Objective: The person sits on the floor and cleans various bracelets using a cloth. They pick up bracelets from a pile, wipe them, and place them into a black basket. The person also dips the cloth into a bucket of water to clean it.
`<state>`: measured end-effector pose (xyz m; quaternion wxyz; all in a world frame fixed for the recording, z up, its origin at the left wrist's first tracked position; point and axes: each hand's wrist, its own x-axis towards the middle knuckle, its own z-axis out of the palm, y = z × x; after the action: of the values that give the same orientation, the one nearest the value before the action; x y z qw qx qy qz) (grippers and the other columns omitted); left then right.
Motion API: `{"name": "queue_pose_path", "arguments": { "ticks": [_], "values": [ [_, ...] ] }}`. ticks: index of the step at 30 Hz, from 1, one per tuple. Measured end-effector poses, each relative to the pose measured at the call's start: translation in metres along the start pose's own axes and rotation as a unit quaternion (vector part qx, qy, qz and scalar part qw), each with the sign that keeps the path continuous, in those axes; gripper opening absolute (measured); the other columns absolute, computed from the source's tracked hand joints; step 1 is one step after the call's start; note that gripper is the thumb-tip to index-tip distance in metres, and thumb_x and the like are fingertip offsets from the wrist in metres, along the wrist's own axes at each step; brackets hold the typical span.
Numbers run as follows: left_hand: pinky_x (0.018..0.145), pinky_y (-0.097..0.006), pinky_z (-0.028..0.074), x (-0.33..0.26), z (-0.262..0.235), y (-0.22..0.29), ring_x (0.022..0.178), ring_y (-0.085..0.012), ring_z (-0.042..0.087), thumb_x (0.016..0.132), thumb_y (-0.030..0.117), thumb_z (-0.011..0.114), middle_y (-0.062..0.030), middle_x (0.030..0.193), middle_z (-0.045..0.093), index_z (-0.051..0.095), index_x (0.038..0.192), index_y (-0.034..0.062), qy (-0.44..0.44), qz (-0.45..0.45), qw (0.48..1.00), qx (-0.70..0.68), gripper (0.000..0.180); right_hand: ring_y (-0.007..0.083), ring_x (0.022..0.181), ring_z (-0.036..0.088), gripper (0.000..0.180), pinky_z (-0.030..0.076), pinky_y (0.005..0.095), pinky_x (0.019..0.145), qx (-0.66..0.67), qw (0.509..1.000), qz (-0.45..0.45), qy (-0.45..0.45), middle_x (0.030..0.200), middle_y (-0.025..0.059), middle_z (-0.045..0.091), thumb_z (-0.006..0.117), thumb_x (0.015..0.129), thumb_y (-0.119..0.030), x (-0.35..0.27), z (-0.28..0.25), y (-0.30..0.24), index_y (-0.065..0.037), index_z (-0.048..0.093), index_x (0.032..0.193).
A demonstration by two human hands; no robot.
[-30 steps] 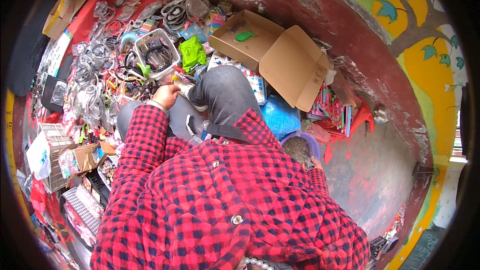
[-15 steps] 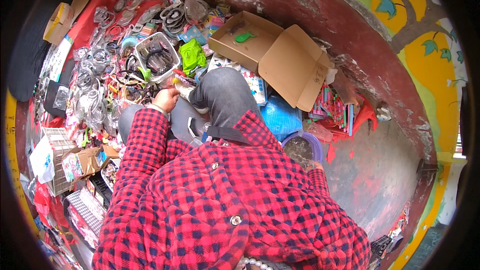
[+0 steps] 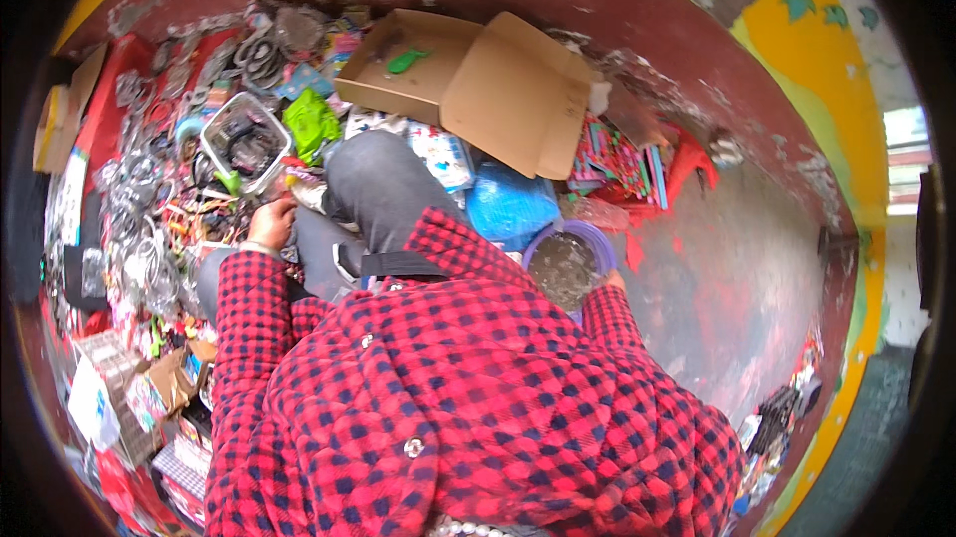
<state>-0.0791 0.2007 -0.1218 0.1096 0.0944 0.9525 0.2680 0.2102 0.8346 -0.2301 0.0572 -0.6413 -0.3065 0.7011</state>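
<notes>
My left hand (image 3: 272, 223) rests low over the left side of my lap, beside a heap of hair accessories (image 3: 184, 228). Its fingers look curled together, but whatever they hold is hidden. A small yellow and red item (image 3: 292, 180) lies just beyond the fingertips, by my shoe. On my right, a purple basin (image 3: 607, 249) with murky grey-brown contents stands on the floor. My right hand (image 3: 609, 281) is at the basin's right rim, fingers bent over the edge and partly hidden by the sleeve.
A white basket (image 3: 280, 126) of dark items and a lime-green bag (image 3: 311, 125) lie ahead. An open cardboard box (image 3: 398, 97) holds a green brush (image 3: 406, 61). A blue plastic bag (image 3: 510, 207) touches the basin. A red wall (image 3: 697, 69) curves behind.
My view has turned, so the scene sits further left and more of the basin shows. Both hands stay near the same things: left by the heap, right at the basin.
</notes>
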Motion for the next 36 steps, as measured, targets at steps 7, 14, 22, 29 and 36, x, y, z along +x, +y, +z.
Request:
{"name": "queue_pose_path", "arguments": {
  "ticks": [7, 14, 22, 29, 36],
  "values": [
    [0.065, -0.029, 0.046, 0.002, 0.006, -0.002, 0.07, -0.0183, 0.061, 0.08, 0.011, 0.053, -0.0136, 0.076, 0.063, 0.061, 0.093, -0.0004, 0.004, -0.024, 0.996, -0.08, 0.019, 0.0299, 0.085, 0.052, 0.04, 0.048, 0.0455, 0.069, -0.011, 1.0, -0.003, 0.026, 0.104, 0.0134, 0.05, 0.062, 0.076, -0.017, -0.014, 0.008, -0.001, -0.007, 0.045, 0.111],
    [0.066, -0.03, 0.046, 0.008, 0.021, -0.019, 0.07, -0.0197, 0.061, 0.079, 0.009, 0.054, -0.013, 0.076, 0.063, 0.062, 0.093, 0.0004, 0.001, -0.017, 0.995, -0.094, 0.018, 0.0283, 0.097, 0.053, 0.04, 0.041, 0.0511, 0.081, 0.108, 0.993, -0.007, -0.04, 0.108, 0.0068, 0.055, 0.061, 0.077, -0.02, 0.043, -0.034, 0.004, -0.012, 0.046, 0.113],
    [0.066, -0.029, 0.047, -0.003, 0.007, -0.018, 0.069, -0.0182, 0.061, 0.079, 0.009, 0.055, -0.0126, 0.076, 0.063, 0.062, 0.093, 0.0004, 0.002, -0.022, 0.997, -0.072, 0.018, 0.0301, 0.09, 0.053, 0.041, 0.045, 0.0514, 0.078, 0.191, 0.98, -0.037, 0.026, 0.114, 0.0123, 0.046, 0.062, 0.073, -0.013, -0.025, 0.007, 0.008, -0.009, 0.046, 0.11],
    [0.067, -0.028, 0.046, 0.004, 0.014, -0.009, 0.069, -0.0177, 0.06, 0.079, 0.01, 0.056, -0.0124, 0.077, 0.063, 0.061, 0.093, 0.0004, -0.002, -0.014, 0.997, -0.08, 0.018, 0.0221, 0.063, 0.049, 0.023, 0.052, 0.0347, 0.06, 0.243, 0.958, -0.146, -0.049, 0.079, 0.0125, 0.051, 0.053, 0.072, 0.002, 0.046, -0.035, 0.005, -0.006, 0.046, 0.093],
    [0.069, -0.029, 0.047, 0.005, 0.027, -0.055, 0.073, -0.0192, 0.062, 0.077, 0.009, 0.056, -0.0131, 0.08, 0.064, 0.062, 0.094, 0.0022, -0.003, -0.031, 0.995, -0.096, 0.019, 0.017, 0.057, 0.048, 0.03, 0.04, 0.027, 0.043, -0.058, 0.997, -0.037, 0.029, 0.076, 0.0097, 0.054, 0.06, 0.08, -0.031, -0.035, 0.013, 0.001, -0.006, 0.053, 0.095]
  ]
}}
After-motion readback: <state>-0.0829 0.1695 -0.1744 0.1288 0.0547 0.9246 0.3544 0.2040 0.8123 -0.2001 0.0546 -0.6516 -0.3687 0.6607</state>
